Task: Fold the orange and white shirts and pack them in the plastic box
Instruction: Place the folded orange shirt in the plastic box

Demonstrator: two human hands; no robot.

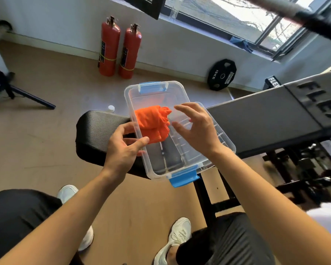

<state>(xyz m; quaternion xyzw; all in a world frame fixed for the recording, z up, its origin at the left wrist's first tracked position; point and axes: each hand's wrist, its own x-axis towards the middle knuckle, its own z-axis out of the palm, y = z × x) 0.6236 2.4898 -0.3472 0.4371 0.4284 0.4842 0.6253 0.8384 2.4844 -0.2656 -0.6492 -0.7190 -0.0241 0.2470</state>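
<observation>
A clear plastic box (157, 167) with blue latches sat on the black padded bench (96, 134), tilted a little toward the person seated in front of it. Inside it lay the orange shirt (153, 123), bundled into a loose, rumpled fold and pressed against the box's left wall, in its far half; the near half showed only the bench through the clear floor. Under the box's right side something flat and clear stuck out, likely its lid (218, 131), though I could not be certain.

The left hand (122, 150) gripped the box's left wall, fingers outside and the thumb hooked over the rim, just beside the orange bundle. The right hand (197, 129) hovered over the box's right side, fingers spread and slack, holding nothing and not touching the shirt.

A patch of white cloth (325, 220) showed at the right edge, near the person's right knee; whether that was the white shirt I could not tell.

Against the far wall stood two red fire extinguishers (120, 48), and a black weight plate (222, 74) leaned there too. The person's white sneakers (178, 234) rested on the floor.
</observation>
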